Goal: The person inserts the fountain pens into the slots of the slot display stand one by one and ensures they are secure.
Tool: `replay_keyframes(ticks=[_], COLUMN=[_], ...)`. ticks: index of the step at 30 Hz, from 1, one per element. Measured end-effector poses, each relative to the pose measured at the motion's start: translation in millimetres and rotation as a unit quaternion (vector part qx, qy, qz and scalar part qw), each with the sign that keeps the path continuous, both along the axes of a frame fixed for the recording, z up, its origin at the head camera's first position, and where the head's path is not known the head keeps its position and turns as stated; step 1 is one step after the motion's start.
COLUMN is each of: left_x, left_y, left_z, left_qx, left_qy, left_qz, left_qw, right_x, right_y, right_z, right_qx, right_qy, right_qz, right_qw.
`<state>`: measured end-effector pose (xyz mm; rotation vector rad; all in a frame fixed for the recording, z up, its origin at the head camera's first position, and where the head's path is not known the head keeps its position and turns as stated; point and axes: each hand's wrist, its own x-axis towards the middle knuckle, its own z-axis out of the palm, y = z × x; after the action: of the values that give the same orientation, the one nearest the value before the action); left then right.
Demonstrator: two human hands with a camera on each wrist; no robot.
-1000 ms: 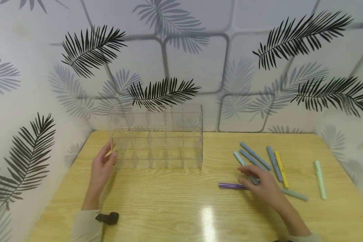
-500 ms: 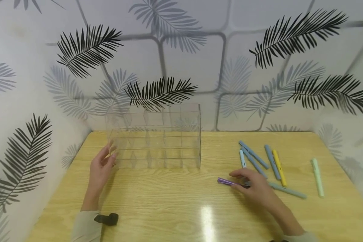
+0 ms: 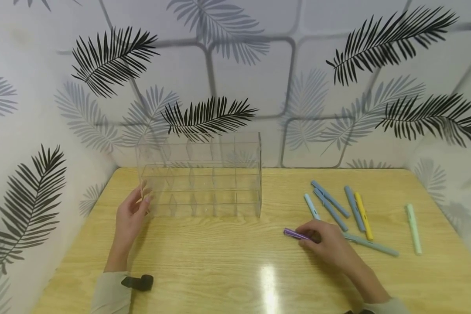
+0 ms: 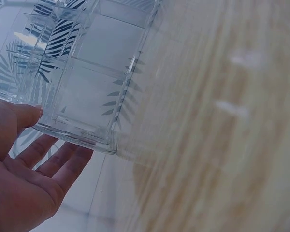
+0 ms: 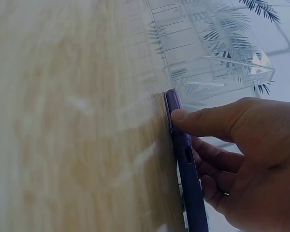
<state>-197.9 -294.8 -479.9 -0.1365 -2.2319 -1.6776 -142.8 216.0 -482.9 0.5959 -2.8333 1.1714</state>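
A clear acrylic organizer (image 3: pixel 260 183) with several compartments stands at the back left of the table. My left hand (image 3: pixel 130 218) holds its left side, thumb at the front edge and fingers behind the side wall in the left wrist view. To the right of the organizer, my right hand (image 3: pixel 331 244) pinches a capped purple pen (image 3: pixel 292 233) between thumb and fingers. In the right wrist view the purple pen (image 5: pixel 189 174) lies lengthwise along the hand, low over the wooden table (image 5: pixel 77 145). Part of it is hidden by the hand in the head view.
Beyond the right hand lie a light blue pen (image 3: pixel 311 206), several blue pens (image 3: pixel 331 208) and a yellow pen (image 3: pixel 363 216). A grey-green pen (image 3: pixel 373 245) lies behind the wrist, and a mint pen (image 3: pixel 414 229) farther right. A patterned wall (image 3: pixel 318 100) borders the table's back.
My right hand has shifted left from above the light blue pen and taken hold of the purple pen, whose visible end now tilts. My left hand has stayed at the organizer.
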Motion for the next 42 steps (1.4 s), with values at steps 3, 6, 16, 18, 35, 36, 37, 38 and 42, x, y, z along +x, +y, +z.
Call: replay_keyframes(ticks=[3,6,16,18,35,36,37,38,42], left_x=[-1.6,-3.2,-4.5,-5.0,-2.8,-2.5,-2.2,-2.1,-1.2], left_y=[-0.1,0.3,-0.2,-0.5,-1.9,-1.9,-1.8,-2.0,-2.1], left_z=[1.5,2.1,0.4,0.0,-6.1,-5.8,-5.3,-5.3,-4.0], left_qx=[0.0,0.001,-0.012,-0.012,-0.001,-0.003,-0.003,-0.003,0.001], left_qy=[0.003,0.005,0.012,0.011,0.013,0.014,0.014,0.015,0.013], left_qz=[-0.003,-0.003,-0.005,-0.009,-0.014,-0.014,-0.014,-0.015,-0.017], left_qw=[1.0,1.0,0.9998,0.9998,0.9998,0.9998,0.9998,0.9998,0.9998], right_x=[-0.1,-0.5,-2.0,-1.8,-6.2,-7.2,-8.2,-9.2,-13.9], right_y=[0.1,0.4,-2.4,-3.5,-9.0,-10.0,-11.2,-12.6,-21.1], right_z=[2.1,3.3,7.6,9.5,41.7,43.4,45.1,46.7,54.4], right_qx=[0.001,-0.008,-0.049,-0.058,-0.227,-0.237,-0.247,-0.255,-0.292], right_qy=[0.004,0.006,0.041,0.048,0.033,0.029,0.023,0.019,0.006], right_qz=[0.0,-0.002,-0.011,-0.014,0.019,0.022,0.023,0.022,0.009], right_qw=[1.0,1.0,0.998,0.997,0.973,0.971,0.968,0.966,0.956])
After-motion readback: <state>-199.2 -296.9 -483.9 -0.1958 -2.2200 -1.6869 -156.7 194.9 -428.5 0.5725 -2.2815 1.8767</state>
